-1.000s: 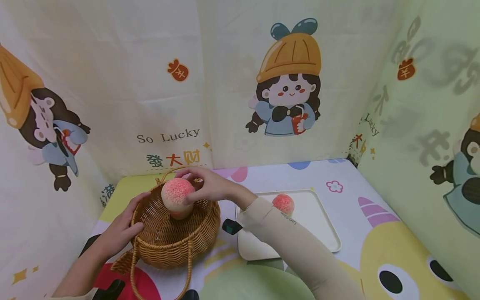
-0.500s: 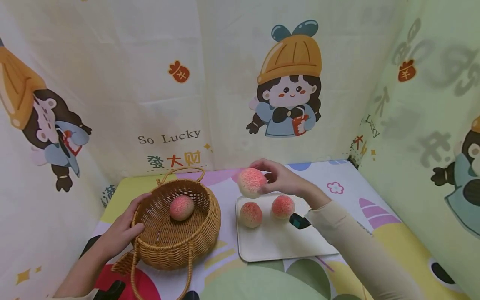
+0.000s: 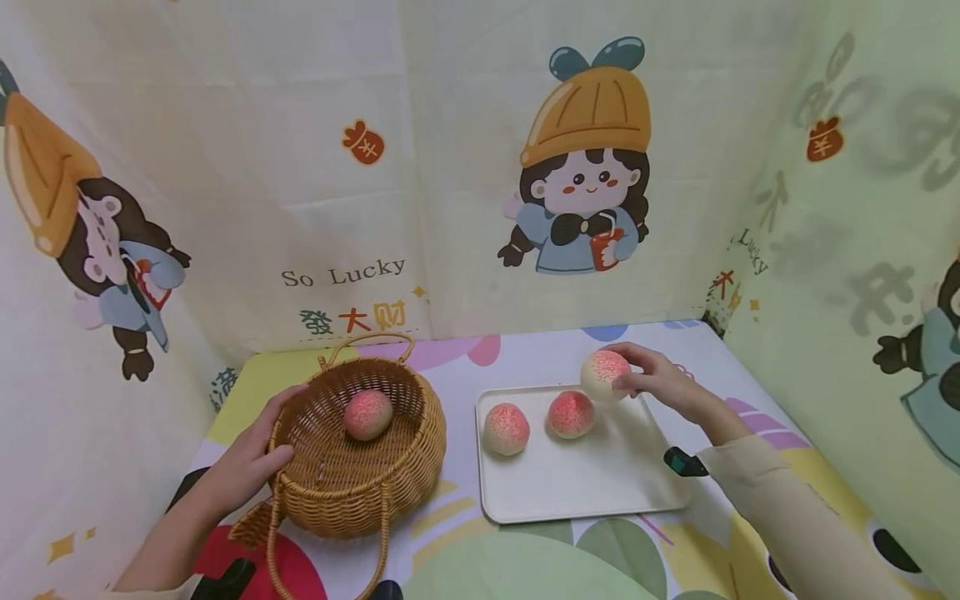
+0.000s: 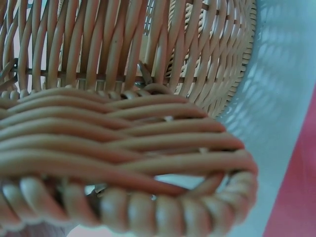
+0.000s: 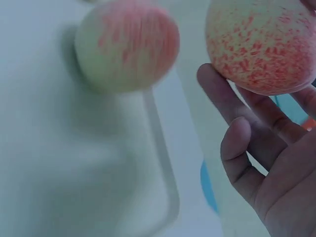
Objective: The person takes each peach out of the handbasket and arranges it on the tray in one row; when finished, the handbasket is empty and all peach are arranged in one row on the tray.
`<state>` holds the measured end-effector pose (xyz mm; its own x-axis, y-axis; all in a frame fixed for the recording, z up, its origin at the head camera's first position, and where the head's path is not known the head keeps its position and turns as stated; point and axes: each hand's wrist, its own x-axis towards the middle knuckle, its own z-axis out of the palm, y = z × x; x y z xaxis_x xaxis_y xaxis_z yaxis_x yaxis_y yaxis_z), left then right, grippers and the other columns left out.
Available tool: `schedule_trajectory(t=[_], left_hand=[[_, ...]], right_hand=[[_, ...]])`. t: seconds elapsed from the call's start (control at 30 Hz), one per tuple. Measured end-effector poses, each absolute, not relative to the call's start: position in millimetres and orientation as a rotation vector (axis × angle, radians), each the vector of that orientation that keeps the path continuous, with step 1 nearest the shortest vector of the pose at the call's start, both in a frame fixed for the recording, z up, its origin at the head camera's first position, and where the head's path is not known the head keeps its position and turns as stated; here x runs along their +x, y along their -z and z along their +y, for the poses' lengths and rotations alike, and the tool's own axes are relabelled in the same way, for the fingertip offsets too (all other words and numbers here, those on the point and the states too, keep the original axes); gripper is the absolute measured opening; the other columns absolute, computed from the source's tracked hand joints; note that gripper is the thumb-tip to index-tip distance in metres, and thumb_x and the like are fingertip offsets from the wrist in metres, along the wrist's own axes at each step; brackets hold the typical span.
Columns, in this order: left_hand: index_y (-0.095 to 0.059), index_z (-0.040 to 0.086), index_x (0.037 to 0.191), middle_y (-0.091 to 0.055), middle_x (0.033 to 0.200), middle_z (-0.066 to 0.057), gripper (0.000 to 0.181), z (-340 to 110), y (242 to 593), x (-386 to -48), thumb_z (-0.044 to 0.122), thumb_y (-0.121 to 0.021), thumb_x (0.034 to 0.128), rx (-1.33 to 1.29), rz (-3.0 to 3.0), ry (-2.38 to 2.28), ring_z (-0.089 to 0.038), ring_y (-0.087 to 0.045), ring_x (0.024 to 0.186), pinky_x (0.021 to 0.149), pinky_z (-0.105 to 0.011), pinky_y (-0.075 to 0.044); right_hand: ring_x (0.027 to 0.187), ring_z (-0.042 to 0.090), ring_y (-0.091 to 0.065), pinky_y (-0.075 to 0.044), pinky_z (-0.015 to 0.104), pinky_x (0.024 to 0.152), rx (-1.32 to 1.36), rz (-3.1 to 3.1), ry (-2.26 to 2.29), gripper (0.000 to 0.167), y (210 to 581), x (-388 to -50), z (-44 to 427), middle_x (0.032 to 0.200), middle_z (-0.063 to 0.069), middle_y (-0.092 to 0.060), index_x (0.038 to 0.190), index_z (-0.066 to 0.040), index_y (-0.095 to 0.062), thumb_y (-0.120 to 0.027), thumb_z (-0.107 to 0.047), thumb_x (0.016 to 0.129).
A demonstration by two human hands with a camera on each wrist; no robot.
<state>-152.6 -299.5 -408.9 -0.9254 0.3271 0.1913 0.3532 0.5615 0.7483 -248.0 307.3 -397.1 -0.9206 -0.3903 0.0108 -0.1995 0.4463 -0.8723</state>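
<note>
My right hand (image 3: pixel 663 382) holds a pink-and-cream peach (image 3: pixel 604 376) by its fingers over the back right of the white tray (image 3: pixel 585 492). In the right wrist view the held peach (image 5: pixel 261 49) sits against the fingers, its top cut off by the frame. Two more peaches lie on the tray, one at the left (image 3: pixel 506 429) and one near the middle (image 3: pixel 572 415). At the left, my left hand (image 3: pixel 251 458) grips the rim of a brown wicker basket (image 3: pixel 360 512). Inside the basket rests a single peach (image 3: pixel 368 414). Only woven wicker (image 4: pixel 113 128) shows in the left wrist view.
One basket handle (image 3: pixel 382 542) hangs down at the front, and another (image 3: pixel 367 337) stands up behind. Printed cloth (image 3: pixel 450 367) covers the table between basket and tray. Patterned curtains (image 3: pixel 465 167) enclose the back and both sides.
One second ago my right hand held a peach above the basket. It has since swung right to the tray's back right with a peach in it. The left hand stays on the rim.
</note>
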Motion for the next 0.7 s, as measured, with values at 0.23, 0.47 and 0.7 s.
schedule_trajectory(t=[0.23, 0.47, 0.7], left_hand=[[-0.019, 0.019, 0.159, -0.028, 0.155, -0.026, 0.084, -298, 408, -152, -0.001, -0.053, 0.0849, -0.595, -2.747, 1.343, -0.06, -0.045, 0.123, 0.072, -0.062, -0.056], [-0.019, 0.019, 0.16, -0.027, 0.157, -0.024, 0.085, -299, 409, -154, -0.003, -0.054, 0.0849, -0.605, -2.744, 1.349, -0.058, -0.041, 0.127, 0.075, -0.064, -0.055], [-0.019, 0.019, 0.16, -0.028, 0.156, -0.024, 0.084, -298, 407, -152, -0.003, -0.053, 0.0853, -0.599, -2.748, 1.342, -0.057, -0.044, 0.125, 0.074, -0.058, -0.056]], right_hand=[[0.118, 0.039, -0.051, -0.05, 0.043, 0.077, -0.462, 2.647, 1.219, 0.056, 415, -248, 338, 0.141, 0.02, -0.053, 0.142, -0.009, -0.056, -0.068, -0.026, 0.09], [0.115, 0.034, -0.058, -0.047, 0.048, 0.094, -0.531, 2.59, 1.12, 0.062, 429, -258, 335, 0.141, 0.02, -0.054, 0.144, -0.006, -0.054, -0.072, -0.025, 0.088], [0.113, 0.03, -0.057, -0.046, 0.046, 0.094, -0.599, 2.462, 1.122, 0.066, 431, -264, 323, 0.137, 0.012, -0.059, 0.145, -0.005, -0.054, -0.073, -0.03, 0.086]])
